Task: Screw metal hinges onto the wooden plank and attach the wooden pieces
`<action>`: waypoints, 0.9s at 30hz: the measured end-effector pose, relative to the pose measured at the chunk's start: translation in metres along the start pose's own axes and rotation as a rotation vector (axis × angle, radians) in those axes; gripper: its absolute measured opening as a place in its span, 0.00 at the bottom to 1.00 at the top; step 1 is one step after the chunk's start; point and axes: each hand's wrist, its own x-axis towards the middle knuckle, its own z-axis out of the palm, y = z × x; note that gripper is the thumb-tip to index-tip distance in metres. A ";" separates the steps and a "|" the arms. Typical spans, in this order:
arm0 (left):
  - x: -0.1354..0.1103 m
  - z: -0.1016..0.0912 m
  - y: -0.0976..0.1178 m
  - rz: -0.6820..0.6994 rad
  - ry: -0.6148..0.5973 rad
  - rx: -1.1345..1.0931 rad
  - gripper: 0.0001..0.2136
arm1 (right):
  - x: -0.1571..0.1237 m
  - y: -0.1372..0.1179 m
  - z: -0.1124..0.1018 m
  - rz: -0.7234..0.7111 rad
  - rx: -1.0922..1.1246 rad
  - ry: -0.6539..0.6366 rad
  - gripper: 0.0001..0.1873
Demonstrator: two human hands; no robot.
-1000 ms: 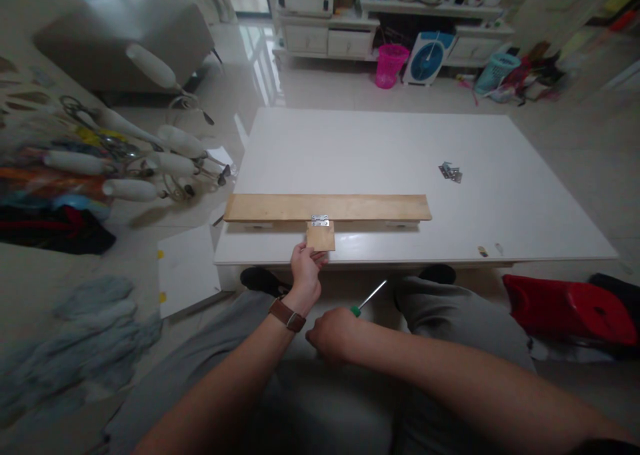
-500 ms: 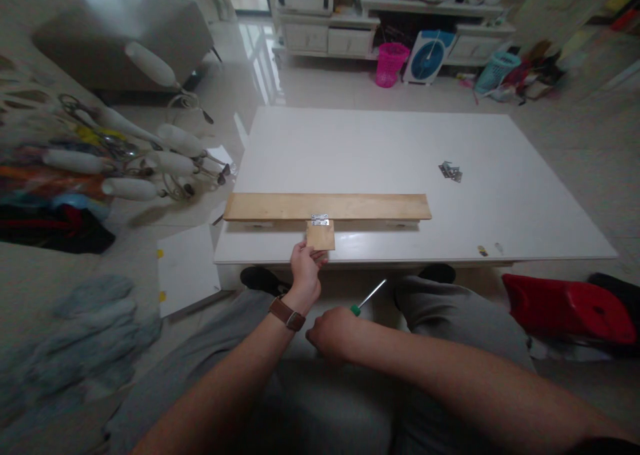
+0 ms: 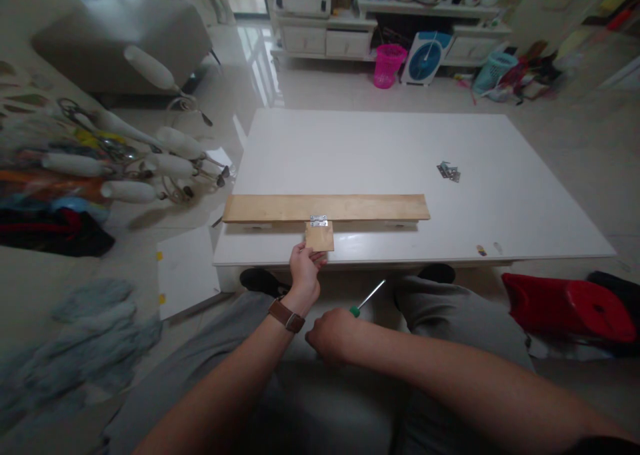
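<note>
My left hand (image 3: 306,268) pinches the near edge of a small square wooden block (image 3: 319,238), thumb on top and fingers beneath. A metal hinge (image 3: 319,221) joins this block to the front edge of a long wooden board (image 3: 370,206). The board rests slightly raised above the white table (image 3: 380,148). Low in front of the table edge, my right hand (image 3: 332,335) is closed around a screwdriver (image 3: 371,294); its green handle end shows and its metal shaft points up to the right, away from the block.
Several loose hinges (image 3: 449,171) lie on the table at the right. Two small items, one a yellow-and-dark piece (image 3: 481,250), sit near its front edge. A red plastic stool (image 3: 567,307) is at the right; a white panel (image 3: 187,272) leans at the left.
The view has shifted very slightly. Both hands, the block, the board and the screwdriver keep their places.
</note>
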 end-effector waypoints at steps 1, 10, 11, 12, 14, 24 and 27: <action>0.000 0.000 0.000 0.001 -0.003 -0.002 0.10 | -0.001 0.000 -0.001 0.001 -0.001 0.004 0.22; 0.001 -0.001 -0.001 0.003 -0.001 0.007 0.10 | 0.002 0.000 0.001 0.002 -0.007 -0.007 0.24; 0.001 -0.001 -0.001 0.003 0.000 0.007 0.10 | 0.003 0.001 0.003 0.006 0.002 -0.006 0.25; 0.001 -0.001 -0.001 0.002 -0.002 0.006 0.10 | 0.004 0.001 0.003 0.011 0.009 -0.002 0.25; 0.002 -0.002 -0.001 0.000 -0.009 0.005 0.11 | 0.004 0.001 0.004 0.011 0.016 0.009 0.23; 0.002 -0.001 -0.001 -0.006 -0.009 0.013 0.13 | 0.000 0.000 0.000 0.017 0.007 0.000 0.23; 0.000 0.000 0.000 -0.007 0.005 0.015 0.12 | -0.001 -0.001 -0.001 0.017 0.012 -0.011 0.23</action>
